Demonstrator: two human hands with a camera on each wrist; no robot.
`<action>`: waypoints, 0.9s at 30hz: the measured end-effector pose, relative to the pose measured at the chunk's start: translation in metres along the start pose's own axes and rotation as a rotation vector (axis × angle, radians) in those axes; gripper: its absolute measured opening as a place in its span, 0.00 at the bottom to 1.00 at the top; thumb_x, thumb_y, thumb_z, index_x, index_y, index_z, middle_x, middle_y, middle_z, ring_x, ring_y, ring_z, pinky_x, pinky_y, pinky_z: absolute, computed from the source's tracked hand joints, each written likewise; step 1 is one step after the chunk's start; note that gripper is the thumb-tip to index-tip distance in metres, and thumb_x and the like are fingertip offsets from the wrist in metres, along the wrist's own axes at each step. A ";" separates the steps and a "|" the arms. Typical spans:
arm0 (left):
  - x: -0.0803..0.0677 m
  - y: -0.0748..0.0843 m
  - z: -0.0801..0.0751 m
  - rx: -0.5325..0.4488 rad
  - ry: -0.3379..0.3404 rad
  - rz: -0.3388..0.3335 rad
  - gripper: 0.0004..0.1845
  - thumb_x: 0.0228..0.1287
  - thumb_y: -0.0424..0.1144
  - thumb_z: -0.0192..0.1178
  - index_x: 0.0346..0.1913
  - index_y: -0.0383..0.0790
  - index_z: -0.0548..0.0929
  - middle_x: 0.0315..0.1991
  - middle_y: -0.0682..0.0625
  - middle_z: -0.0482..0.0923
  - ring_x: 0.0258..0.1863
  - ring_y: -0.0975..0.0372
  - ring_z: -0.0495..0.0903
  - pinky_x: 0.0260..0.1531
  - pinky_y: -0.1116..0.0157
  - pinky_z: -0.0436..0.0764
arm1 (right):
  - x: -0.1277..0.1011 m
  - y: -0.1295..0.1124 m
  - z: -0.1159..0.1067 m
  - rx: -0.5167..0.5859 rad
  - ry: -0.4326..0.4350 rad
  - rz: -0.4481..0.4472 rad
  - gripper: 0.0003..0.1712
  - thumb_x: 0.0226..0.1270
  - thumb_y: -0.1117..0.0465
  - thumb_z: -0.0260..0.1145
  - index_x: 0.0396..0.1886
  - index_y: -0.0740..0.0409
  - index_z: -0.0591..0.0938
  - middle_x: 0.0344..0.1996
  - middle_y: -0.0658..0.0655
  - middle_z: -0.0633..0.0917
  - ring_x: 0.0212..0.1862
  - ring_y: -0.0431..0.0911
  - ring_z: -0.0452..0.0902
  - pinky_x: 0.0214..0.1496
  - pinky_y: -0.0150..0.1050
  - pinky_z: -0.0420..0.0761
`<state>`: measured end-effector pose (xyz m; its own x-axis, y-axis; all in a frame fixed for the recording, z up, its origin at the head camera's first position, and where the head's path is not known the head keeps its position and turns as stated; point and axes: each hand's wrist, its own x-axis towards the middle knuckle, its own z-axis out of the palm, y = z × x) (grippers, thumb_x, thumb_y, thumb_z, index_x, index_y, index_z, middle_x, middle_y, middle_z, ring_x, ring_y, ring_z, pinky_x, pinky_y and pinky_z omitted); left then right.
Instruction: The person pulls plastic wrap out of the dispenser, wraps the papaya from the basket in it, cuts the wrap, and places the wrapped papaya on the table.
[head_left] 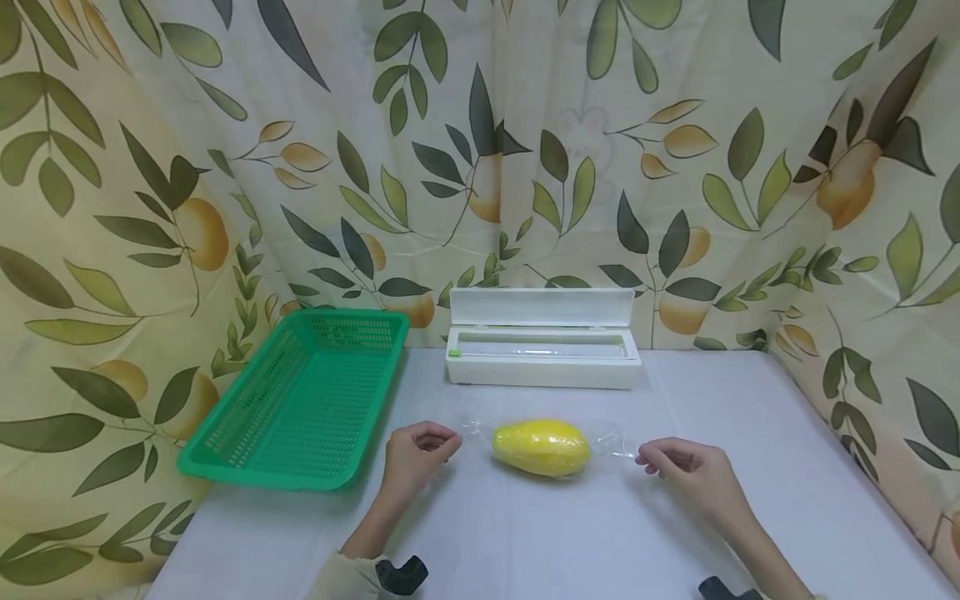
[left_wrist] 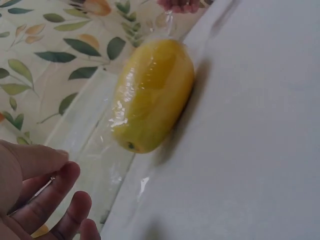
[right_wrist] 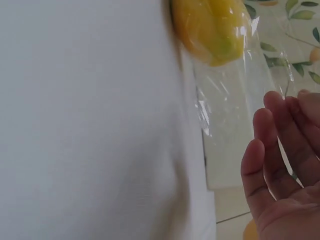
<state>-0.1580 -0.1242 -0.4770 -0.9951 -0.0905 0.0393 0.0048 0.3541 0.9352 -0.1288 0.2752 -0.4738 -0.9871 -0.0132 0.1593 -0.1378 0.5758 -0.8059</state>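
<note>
- Fruit point(head_left: 542, 447), yellow and oblong, was found midway between the two hands, lying crosswise, on the near side of the white box. A shadow fell just beside it; contact with the surface point(head_left: 540, 554) could not be confirmed.
- Clear film point(head_left: 617, 445) enclosed the fruit and extended beyond both its ends, creased and glossy, toward either hand.
- Left hand point(head_left: 420, 454): tips of thumb and forefinger were pressed together on the film's left end; the other fingers were loosely bent. The fruit itself was not touched.
- Right hand point(head_left: 693, 473): thumb and forefinger were likewise brought together, pinching the film's right end; the remaining fingers were slightly bent and clear of the fruit.
- White box point(head_left: 543, 373), long and low, stood behind the fruit with its lid point(head_left: 542, 307) raised. A small green piece point(head_left: 454, 353) showed at its left end.
- Green basket point(head_left: 307, 425), perforated, sat to the left of the box, near the left hand but apart from it.
- Curtain point(head_left: 495, 50), printed with leaves and orange fruit, hung behind the surface and along both sides.
</note>
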 end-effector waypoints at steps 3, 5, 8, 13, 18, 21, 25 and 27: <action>-0.003 -0.008 0.000 -0.015 -0.029 0.005 0.08 0.57 0.35 0.76 0.35 0.39 0.86 0.27 0.51 0.87 0.28 0.62 0.81 0.25 0.69 0.79 | -0.004 0.007 0.004 -0.008 -0.006 -0.009 0.11 0.70 0.54 0.72 0.42 0.58 0.89 0.34 0.49 0.91 0.35 0.43 0.87 0.38 0.30 0.83; -0.003 -0.012 0.001 -0.021 -0.048 0.005 0.10 0.56 0.34 0.76 0.36 0.38 0.85 0.27 0.51 0.87 0.28 0.61 0.80 0.25 0.69 0.78 | -0.005 0.011 0.006 -0.016 -0.008 -0.032 0.10 0.69 0.57 0.73 0.43 0.58 0.88 0.33 0.50 0.91 0.33 0.43 0.87 0.36 0.30 0.83; -0.001 -0.016 0.002 -0.014 -0.071 0.003 0.12 0.55 0.32 0.77 0.39 0.36 0.83 0.27 0.50 0.87 0.27 0.62 0.80 0.25 0.69 0.77 | -0.006 0.015 0.011 -0.015 -0.006 -0.068 0.09 0.67 0.61 0.74 0.44 0.59 0.86 0.32 0.51 0.90 0.29 0.44 0.84 0.32 0.32 0.82; 0.005 -0.015 0.004 0.031 -0.081 -0.010 0.15 0.54 0.30 0.77 0.41 0.37 0.82 0.25 0.52 0.87 0.24 0.63 0.80 0.24 0.68 0.78 | -0.003 0.017 0.014 -0.038 -0.051 -0.005 0.16 0.66 0.63 0.73 0.51 0.59 0.81 0.31 0.50 0.89 0.27 0.43 0.80 0.28 0.34 0.78; 0.016 -0.014 0.011 0.065 -0.072 -0.016 0.16 0.53 0.28 0.78 0.41 0.38 0.82 0.24 0.52 0.86 0.24 0.62 0.81 0.26 0.67 0.79 | 0.005 0.015 0.018 -0.083 -0.090 0.071 0.20 0.67 0.62 0.73 0.55 0.58 0.78 0.31 0.49 0.89 0.27 0.43 0.78 0.28 0.33 0.76; 0.024 -0.016 0.017 0.100 -0.072 0.002 0.16 0.52 0.27 0.78 0.41 0.39 0.82 0.22 0.53 0.86 0.25 0.63 0.81 0.27 0.67 0.78 | 0.009 0.012 0.020 -0.114 -0.107 0.084 0.21 0.66 0.63 0.73 0.56 0.59 0.77 0.31 0.49 0.89 0.27 0.43 0.79 0.28 0.33 0.77; 0.037 -0.020 0.024 0.159 -0.074 0.064 0.18 0.51 0.27 0.78 0.42 0.40 0.81 0.22 0.55 0.85 0.25 0.64 0.82 0.28 0.66 0.77 | 0.015 0.009 0.023 -0.183 -0.137 0.072 0.23 0.65 0.63 0.74 0.56 0.57 0.76 0.30 0.47 0.88 0.29 0.42 0.79 0.31 0.34 0.77; 0.041 -0.021 0.027 0.185 -0.080 0.086 0.20 0.51 0.27 0.78 0.44 0.40 0.80 0.21 0.56 0.85 0.24 0.64 0.82 0.30 0.65 0.77 | 0.017 0.009 0.025 -0.213 -0.159 0.064 0.24 0.64 0.63 0.75 0.56 0.56 0.75 0.29 0.46 0.88 0.30 0.42 0.79 0.35 0.37 0.78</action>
<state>-0.2019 -0.1103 -0.5047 -0.9965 0.0186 0.0816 0.0793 0.5226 0.8489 -0.1488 0.2599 -0.4922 -0.9959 -0.0899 0.0070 -0.0714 0.7387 -0.6703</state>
